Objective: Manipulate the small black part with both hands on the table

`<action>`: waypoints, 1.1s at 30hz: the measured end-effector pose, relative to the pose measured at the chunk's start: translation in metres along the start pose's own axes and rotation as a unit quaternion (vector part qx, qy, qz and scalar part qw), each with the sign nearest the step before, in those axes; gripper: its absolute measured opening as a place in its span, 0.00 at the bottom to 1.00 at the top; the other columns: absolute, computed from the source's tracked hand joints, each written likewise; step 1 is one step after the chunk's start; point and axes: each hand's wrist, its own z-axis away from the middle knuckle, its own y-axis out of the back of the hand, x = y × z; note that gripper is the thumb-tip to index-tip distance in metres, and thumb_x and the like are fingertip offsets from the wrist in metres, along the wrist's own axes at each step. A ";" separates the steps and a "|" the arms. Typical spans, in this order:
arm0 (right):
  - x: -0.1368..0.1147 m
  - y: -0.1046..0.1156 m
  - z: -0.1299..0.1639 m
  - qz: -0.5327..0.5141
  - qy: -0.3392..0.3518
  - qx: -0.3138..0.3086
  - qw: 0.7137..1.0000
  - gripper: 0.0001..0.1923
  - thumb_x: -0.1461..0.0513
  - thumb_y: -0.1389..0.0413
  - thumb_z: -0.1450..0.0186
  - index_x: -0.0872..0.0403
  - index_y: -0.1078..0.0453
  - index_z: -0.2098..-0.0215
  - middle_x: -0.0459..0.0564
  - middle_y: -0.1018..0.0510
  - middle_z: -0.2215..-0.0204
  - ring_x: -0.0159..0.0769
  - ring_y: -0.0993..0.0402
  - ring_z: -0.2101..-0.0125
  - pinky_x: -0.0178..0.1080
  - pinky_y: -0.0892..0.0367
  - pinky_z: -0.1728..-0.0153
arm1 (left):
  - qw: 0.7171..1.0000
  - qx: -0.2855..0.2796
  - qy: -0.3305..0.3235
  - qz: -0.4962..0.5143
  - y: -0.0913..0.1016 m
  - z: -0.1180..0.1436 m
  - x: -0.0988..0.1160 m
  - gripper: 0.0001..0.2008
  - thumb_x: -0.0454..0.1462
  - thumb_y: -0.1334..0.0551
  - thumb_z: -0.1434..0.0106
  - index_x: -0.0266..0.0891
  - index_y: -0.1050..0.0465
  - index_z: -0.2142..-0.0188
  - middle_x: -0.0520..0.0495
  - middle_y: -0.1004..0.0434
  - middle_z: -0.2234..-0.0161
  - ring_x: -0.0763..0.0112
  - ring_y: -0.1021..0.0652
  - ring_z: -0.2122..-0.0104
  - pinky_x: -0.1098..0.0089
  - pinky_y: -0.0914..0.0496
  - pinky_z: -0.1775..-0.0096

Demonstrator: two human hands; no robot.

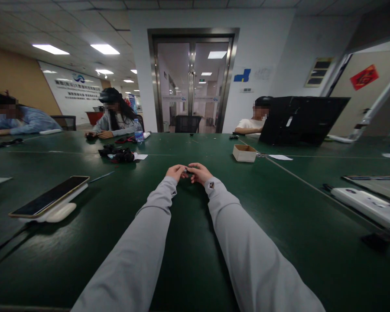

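Note:
Both my arms, in light grey sleeves, reach forward over the dark green table (188, 208). My left hand (176, 172) and my right hand (199, 173) meet near the middle of the view. Between their fingertips is a small dark object (186, 170) with a light, shiny part. Each hand pinches one side of it, and the fingers cover much of it, so its kind is too small to make out.
To the left, a phone (52, 195) rests on a white stand. Beyond my hands are black gear (117, 154), a water bottle (138, 131) and a small cardboard box (244, 153). A large black monitor (302, 119) stands at the right. Several people sit around the table.

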 end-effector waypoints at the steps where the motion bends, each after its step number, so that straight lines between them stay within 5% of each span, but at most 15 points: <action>1: 0.000 -0.001 0.000 0.000 0.001 0.004 1.000 0.10 0.63 0.44 0.42 0.54 0.40 0.64 0.40 0.30 0.83 0.25 0.36 0.89 0.29 0.35 0.89 | 1.000 -0.001 0.000 0.002 0.000 0.000 0.000 0.09 0.36 0.45 0.43 0.34 0.28 0.68 0.52 0.29 0.84 0.77 0.28 0.82 0.77 0.33 0.77; 20: 0.003 0.001 -0.002 0.002 0.015 0.002 1.000 0.15 0.67 0.42 0.45 0.54 0.40 0.61 0.37 0.33 0.87 0.25 0.38 0.90 0.30 0.34 0.88 | 1.000 -0.003 -0.006 0.028 -0.001 -0.004 -0.005 0.08 0.36 0.44 0.44 0.33 0.28 0.70 0.52 0.29 0.84 0.77 0.28 0.83 0.76 0.33 0.76; 26: -0.001 -0.001 0.001 0.006 -0.003 0.013 1.000 0.07 0.64 0.47 0.40 0.55 0.40 0.64 0.39 0.32 0.86 0.25 0.38 0.90 0.30 0.35 0.88 | 0.999 -0.005 -0.013 0.036 -0.002 -0.004 -0.006 0.09 0.35 0.45 0.44 0.33 0.28 0.70 0.52 0.29 0.84 0.77 0.28 0.82 0.76 0.33 0.76; 33: -0.001 0.001 0.003 -0.013 0.002 -0.004 1.000 0.16 0.70 0.43 0.44 0.54 0.40 0.60 0.38 0.33 0.86 0.26 0.36 0.88 0.30 0.34 0.86 | 1.000 -0.004 -0.007 0.014 0.000 0.000 -0.002 0.09 0.36 0.45 0.43 0.33 0.28 0.69 0.52 0.29 0.83 0.78 0.28 0.83 0.77 0.34 0.77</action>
